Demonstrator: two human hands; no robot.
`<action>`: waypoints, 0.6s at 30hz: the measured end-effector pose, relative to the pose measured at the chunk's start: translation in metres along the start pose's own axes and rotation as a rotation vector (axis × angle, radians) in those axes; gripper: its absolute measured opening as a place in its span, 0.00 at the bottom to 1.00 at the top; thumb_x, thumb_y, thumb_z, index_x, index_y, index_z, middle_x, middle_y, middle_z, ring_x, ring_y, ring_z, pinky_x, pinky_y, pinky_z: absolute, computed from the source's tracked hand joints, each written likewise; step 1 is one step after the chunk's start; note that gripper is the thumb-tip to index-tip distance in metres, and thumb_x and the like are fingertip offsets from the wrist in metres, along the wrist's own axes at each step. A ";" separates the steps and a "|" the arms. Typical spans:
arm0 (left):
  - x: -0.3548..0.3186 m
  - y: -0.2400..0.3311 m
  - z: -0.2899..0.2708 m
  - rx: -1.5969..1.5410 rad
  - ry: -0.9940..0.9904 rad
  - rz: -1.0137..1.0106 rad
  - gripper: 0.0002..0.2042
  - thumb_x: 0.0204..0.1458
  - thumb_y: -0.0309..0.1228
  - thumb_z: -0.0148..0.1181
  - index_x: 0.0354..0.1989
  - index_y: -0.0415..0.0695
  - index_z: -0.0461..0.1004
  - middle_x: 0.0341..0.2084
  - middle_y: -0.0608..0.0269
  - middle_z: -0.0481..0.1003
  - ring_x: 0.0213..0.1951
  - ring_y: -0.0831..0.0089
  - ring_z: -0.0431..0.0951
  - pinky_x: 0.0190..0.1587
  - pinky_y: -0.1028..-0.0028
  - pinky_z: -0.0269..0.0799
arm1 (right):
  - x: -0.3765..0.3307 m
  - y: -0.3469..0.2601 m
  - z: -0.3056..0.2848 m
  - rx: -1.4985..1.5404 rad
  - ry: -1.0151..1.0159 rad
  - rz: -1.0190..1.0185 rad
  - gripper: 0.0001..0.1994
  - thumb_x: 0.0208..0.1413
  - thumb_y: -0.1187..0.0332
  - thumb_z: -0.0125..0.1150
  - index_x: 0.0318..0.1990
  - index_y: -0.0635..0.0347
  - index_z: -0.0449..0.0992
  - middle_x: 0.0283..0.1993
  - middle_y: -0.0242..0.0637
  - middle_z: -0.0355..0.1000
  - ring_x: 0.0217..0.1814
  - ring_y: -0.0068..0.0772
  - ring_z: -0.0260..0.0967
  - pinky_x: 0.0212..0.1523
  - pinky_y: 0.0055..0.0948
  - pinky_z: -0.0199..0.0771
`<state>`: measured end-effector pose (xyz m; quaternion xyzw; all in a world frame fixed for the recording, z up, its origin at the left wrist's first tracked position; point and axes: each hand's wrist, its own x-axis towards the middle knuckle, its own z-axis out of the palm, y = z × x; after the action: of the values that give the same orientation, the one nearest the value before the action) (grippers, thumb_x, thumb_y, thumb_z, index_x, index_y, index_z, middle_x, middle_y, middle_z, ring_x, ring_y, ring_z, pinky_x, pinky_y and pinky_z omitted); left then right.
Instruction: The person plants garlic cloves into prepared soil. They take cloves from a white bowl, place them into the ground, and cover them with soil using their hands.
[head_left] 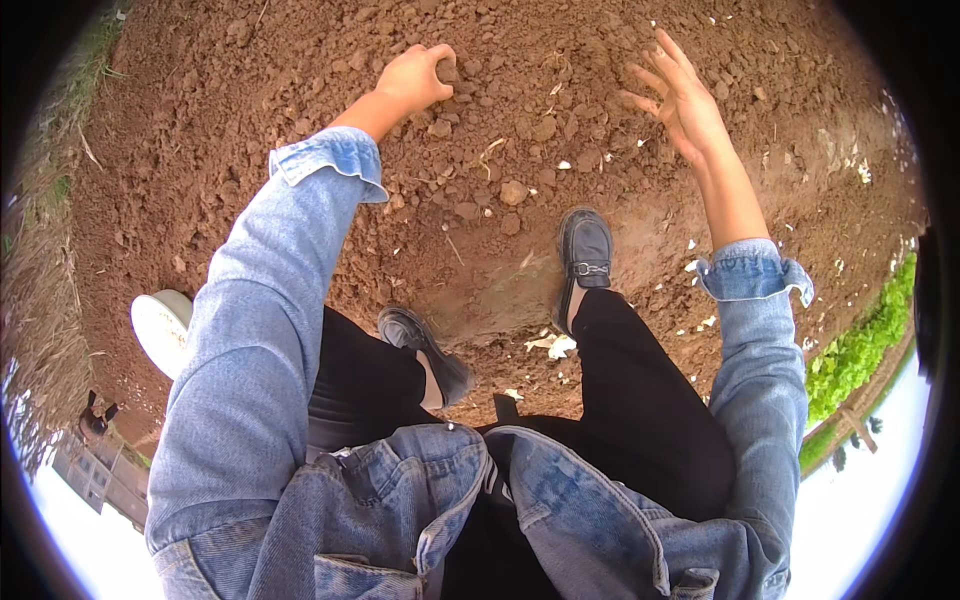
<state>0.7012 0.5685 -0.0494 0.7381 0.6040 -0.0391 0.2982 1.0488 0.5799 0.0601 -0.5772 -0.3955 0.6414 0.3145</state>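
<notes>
One broad patch of loose, clumpy brown soil point(520, 150) fills most of the view, with two dark grey slip-on shoes point(585, 250) planted on it. Both arms in rolled blue denim sleeves point(260, 330) reach forward. Left hand point(415, 78) presses into the ground, its grip closed on a small brown clod of earth point(447, 72). Right hand point(685, 100) hovers above the soil, fingers point(655, 78) spread apart, holding nothing. At the left edge lies a white round bowl point(160, 328)
</notes>
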 end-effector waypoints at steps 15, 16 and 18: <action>-0.096 -0.141 -0.058 -0.046 0.090 -0.225 0.25 0.56 0.43 0.56 0.61 0.47 0.66 0.39 0.42 0.78 0.46 0.50 0.78 0.51 0.61 0.71 | -0.112 0.084 -0.051 0.282 0.123 0.338 0.22 0.65 0.58 0.53 0.61 0.62 0.67 0.52 0.35 0.71 0.48 0.25 0.68 0.51 0.27 0.68; -0.094 -0.127 -0.061 -0.105 0.019 -0.248 0.23 0.56 0.38 0.55 0.61 0.50 0.67 0.43 0.44 0.77 0.49 0.50 0.77 0.53 0.61 0.71 | -0.122 0.082 -0.048 0.276 0.133 0.351 0.22 0.65 0.58 0.53 0.60 0.62 0.67 0.50 0.34 0.71 0.47 0.24 0.68 0.50 0.27 0.68; -0.087 -0.105 -0.074 -0.220 -0.120 -0.287 0.23 0.54 0.28 0.54 0.61 0.56 0.68 0.51 0.47 0.74 0.54 0.49 0.74 0.55 0.62 0.69 | -0.143 0.078 -0.045 0.257 0.167 0.359 0.19 0.64 0.60 0.54 0.56 0.63 0.70 0.46 0.33 0.73 0.44 0.24 0.70 0.46 0.25 0.71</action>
<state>0.5597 0.5391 0.0063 0.6034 0.6849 -0.0590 0.4041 1.1167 0.4253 0.0614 -0.6445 -0.1742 0.6824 0.2977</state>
